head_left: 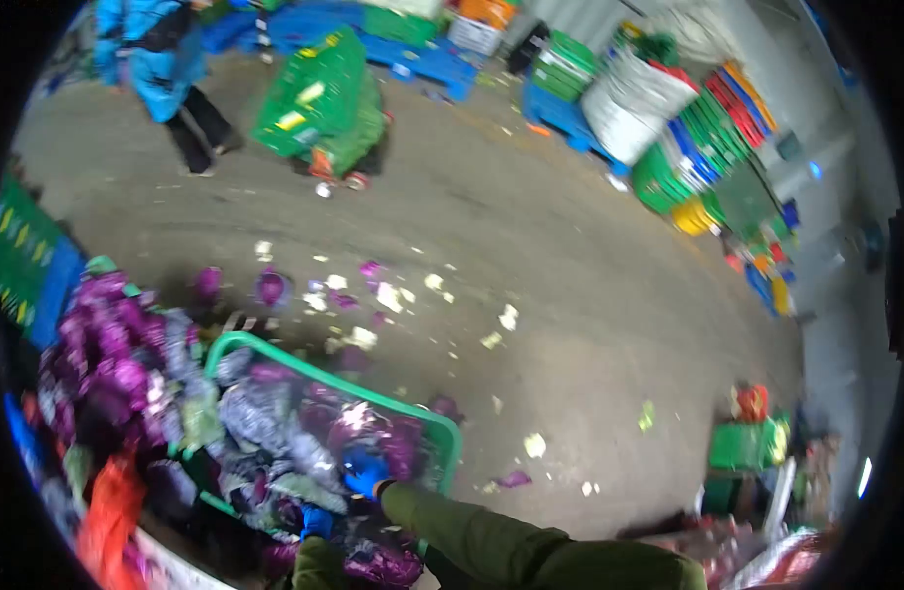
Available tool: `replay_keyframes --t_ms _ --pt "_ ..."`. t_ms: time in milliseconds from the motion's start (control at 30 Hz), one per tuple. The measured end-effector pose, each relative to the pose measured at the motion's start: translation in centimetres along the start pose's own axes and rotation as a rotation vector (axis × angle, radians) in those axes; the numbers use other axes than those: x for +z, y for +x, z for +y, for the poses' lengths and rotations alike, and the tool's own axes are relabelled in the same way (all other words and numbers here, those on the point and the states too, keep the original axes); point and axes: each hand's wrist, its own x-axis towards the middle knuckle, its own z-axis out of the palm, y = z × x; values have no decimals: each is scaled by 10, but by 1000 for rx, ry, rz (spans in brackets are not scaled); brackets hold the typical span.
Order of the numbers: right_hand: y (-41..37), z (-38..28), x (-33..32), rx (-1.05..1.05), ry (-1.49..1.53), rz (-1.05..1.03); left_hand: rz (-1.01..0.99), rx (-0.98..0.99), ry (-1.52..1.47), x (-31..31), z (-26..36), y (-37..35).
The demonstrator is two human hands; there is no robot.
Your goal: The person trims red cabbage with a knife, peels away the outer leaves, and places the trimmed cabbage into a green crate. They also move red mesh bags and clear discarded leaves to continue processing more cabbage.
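A basket with a green rim (339,373) stands at the lower left, full of purple cabbage leaves and heads (265,418). Over its right part is my right hand (364,472), in a blue glove, touching the leaves; its fingers are blurred. My left hand (316,522), also gloved in blue, lies lower and further left among the leaves, with its fingers mostly hidden. Both sleeves are olive green. Beside the basket on the left rises a heap of purple cabbage (113,359). A red bag (113,506) lies below that heap.
Leaf scraps (388,297) litter the floor beyond the basket. A person (167,69) in a blue coat walks at the upper left, near tilted green crates (309,93). White sacks (634,106) and stacked crates (663,177) line the wall. Another green crate (742,445) stands at right.
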Motion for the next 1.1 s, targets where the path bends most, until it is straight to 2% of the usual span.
replay_keyframes --t_ms 33,67,100,133,167,200,233,267,300,333,400,433,467,533,600,633,667,733,833,867,900,967,1000,1033,1067,1100 --pt "14 -19 -20 -13 -186 -150 -3 203 85 -9 -23 -1" --pt "25 -40 -39 -30 -386 -274 90 326 165 -23 -41 -7" --pt "18 -60 -55 23 -318 -277 219 301 -74 -56 -35 -30" --pt "1 -74 -70 93 -259 -284 184 -102 -349 -97 -5 -58" --pt "-13 -78 -82 104 -395 -307 303 -196 -684 -129 17 -84" --pt "-27 -75 -90 117 -533 -322 420 -275 -1023 -156 36 -109" --pt "-44 -69 -96 90 -418 -278 579 -296 -1221 -186 66 -139" --pt "-61 -61 -101 63 -305 -239 665 -181 -1298 -196 78 -161" --pt "-75 -53 -104 -181 -366 -272 699 -127 -1291 -207 94 -189" --pt "-95 -91 -117 11 -338 -274 727 -82 -1287 -213 107 -217" --pt "-132 -102 -126 61 -155 -153 781 22 -1169 -199 122 -260" --pt "-139 -68 -119 -20 -130 -92 862 62 -988 -201 134 -296" --pt "-153 -80 -123 -45 -176 -171 939 74 -808 -207 144 -333" --pt "-188 -139 -127 -33 130 -55 874 113 -803 -192 148 -389" --pt "-212 -157 -125 127 372 16 978 105 -758 -160 149 -436" --pt "-208 -148 -118 43 326 66 956 92 -786 -141 144 -453" --pt "-224 -158 -115 50 288 22 1044 92 -805 -138 146 -484" --pt "-254 -218 -91 113 578 51 1098 68 -862 -124 143 -531" --pt "-283 -293 -51 18 511 -105 1334 -216 -1121 -65 115 -571" --pt "-289 -304 -37 15 498 -110 1142 -445 -1458 -79 108 -608" --pt "-294 -312 -21 -35 490 -204 1338 -503 -1239 -36 76 -604" --pt "-307 -328 9 -86 454 -367 1814 -599 -1251 -6 13 -620" --pt "-314 -334 22 -88 421 -436 1910 -612 -1334 -19 -13 -649" --pt "-325 -342 35 -76 418 -499 2011 -821 -1022 1 -63 -657" --pt "-339 -354 50 -112 428 -553 2052 -873 -959 7 -105 -672" --pt "-355 -368 61 -105 380 -592 2009 -985 -844 11 -142 -687"
